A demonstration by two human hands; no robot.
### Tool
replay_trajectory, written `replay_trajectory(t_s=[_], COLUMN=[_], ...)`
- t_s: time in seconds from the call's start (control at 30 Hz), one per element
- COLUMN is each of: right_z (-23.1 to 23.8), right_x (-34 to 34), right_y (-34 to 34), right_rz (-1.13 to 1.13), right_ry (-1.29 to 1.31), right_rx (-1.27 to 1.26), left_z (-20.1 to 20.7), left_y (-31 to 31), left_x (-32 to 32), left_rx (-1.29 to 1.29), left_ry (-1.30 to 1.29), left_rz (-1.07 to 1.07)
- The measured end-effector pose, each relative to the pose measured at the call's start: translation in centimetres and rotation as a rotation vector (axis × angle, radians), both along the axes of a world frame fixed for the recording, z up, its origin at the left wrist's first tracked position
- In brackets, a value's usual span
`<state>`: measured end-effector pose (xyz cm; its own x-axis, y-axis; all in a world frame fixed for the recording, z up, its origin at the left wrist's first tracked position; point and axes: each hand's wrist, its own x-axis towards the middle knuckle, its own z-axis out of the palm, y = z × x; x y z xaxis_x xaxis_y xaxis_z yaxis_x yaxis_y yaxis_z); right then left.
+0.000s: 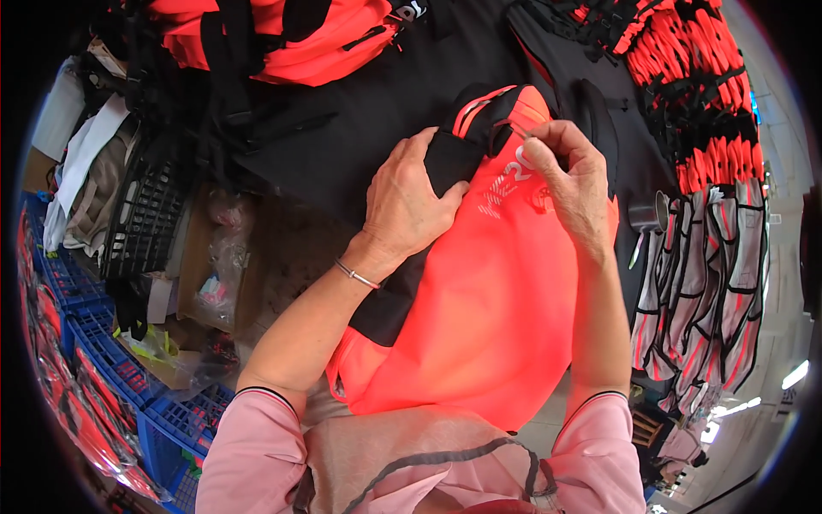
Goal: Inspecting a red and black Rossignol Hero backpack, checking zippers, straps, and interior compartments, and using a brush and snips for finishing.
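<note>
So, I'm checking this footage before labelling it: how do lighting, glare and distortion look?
Head view: fisheye bending toward the rim, with black corners; head view: ceiling lamps blown out at lower right, glare on the plastic-wrapped packs at lower left; head view: the orange-red bag's broad panel looks washed out, though both hands read clearly: left hand, right hand.

furniture: black worktop (342,120) is being flanked at lower left by blue plastic crates (158,441) | light: brightness is being given by white tube lamps (795,374) at lower right
</note>
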<state>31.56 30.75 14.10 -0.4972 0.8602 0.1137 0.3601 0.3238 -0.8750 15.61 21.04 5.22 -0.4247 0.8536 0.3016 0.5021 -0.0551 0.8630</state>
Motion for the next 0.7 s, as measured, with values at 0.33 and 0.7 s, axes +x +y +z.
replay_trajectory(t_s=[0.33,0.7], right_z=[-2.2,1.4], right_x=[-1.9,1.4], right_y=[0.0,-2.6], right_rz=[-0.298,-0.267], right_ry=[-0.213,-0.114], right_rx=[0.249,0.399], left_z=[0.0,0.6], left_y=[-0.2,-0.4], left_x=[0.0,-0.6], left_rx=[-0.006,0.126], left_ry=[-0.033,-0.065], left_rz=[-0.026,-0.114])
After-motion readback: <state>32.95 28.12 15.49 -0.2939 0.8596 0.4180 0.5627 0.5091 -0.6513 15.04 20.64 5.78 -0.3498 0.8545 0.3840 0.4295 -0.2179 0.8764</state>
